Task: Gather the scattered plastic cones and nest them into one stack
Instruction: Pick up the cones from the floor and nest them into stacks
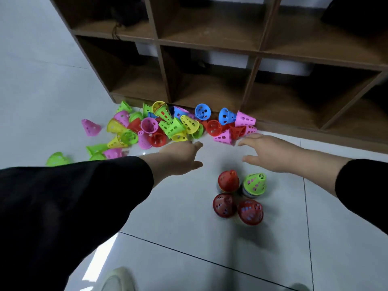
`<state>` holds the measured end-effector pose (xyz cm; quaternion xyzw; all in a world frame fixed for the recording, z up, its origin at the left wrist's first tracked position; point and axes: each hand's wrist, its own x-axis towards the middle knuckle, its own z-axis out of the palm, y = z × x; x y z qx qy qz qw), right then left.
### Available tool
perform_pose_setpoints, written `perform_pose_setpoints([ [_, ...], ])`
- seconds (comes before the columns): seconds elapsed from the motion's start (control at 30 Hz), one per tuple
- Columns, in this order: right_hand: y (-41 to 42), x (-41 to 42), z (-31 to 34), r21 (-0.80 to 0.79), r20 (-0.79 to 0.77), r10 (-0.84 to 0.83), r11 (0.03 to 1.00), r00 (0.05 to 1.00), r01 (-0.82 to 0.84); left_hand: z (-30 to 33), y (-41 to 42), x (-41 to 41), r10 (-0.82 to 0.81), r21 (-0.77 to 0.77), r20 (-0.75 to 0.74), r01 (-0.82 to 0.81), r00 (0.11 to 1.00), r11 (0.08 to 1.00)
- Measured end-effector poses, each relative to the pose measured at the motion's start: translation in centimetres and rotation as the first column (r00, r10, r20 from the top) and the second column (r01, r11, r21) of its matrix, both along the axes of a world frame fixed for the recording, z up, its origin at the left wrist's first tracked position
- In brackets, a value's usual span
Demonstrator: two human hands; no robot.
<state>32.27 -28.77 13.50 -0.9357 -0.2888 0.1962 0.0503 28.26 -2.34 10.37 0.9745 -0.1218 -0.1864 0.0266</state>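
Note:
A heap of perforated plastic cones [168,124] in pink, green, yellow, red and blue lies on the floor against the foot of a wooden shelf. My left hand [180,157] stretches toward the heap with straight fingers and holds nothing. My right hand [270,153] reaches out too, its fingertips close to a pink cone [223,137], and it is empty. Closer to me stand several short nested stacks: one topped red [228,181], one topped green [255,183], and two dark red ones [224,205] [250,212].
The brown cubby shelf [210,47] fills the far side, its base right behind the heap. Stray cones lie to the left: a pink one [90,127] and a green one [57,159]. Pale floor tiles [189,238] stretch toward me, with my shoes at the bottom edge.

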Motion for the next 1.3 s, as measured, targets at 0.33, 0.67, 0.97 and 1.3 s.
perform_pose_setpoints([
  [0.33, 16.2, 2.4, -3.6, -0.021, -0.048, 0.059, 0.998, 0.997, -0.06, -4.1, 20.5, -8.2, 0.342, 0.135, -0.043, -0.334, 0.939, 0.933],
  [0.67, 24.6, 10.0, -13.6, 0.121, -0.272, -0.425, 0.875, 0.863, 0.469, -13.0, 27.2, -4.5, 0.754, -0.297, -0.059, -0.733, 0.654, 0.612],
  [0.97, 25.9, 15.6, -19.7, 0.247, -0.338, -0.618, 0.67, 0.71, 0.701, -17.0, 26.7, 0.8, 0.81, -0.302, -0.034, -0.779, 0.585, 0.55],
  [1.3, 24.4, 19.4, -25.9, 0.29, -0.378, -0.741, 0.475, 0.555, 0.831, -18.5, 26.1, 1.5, 0.824, -0.362, 0.006, -0.767, 0.567, 0.53],
])
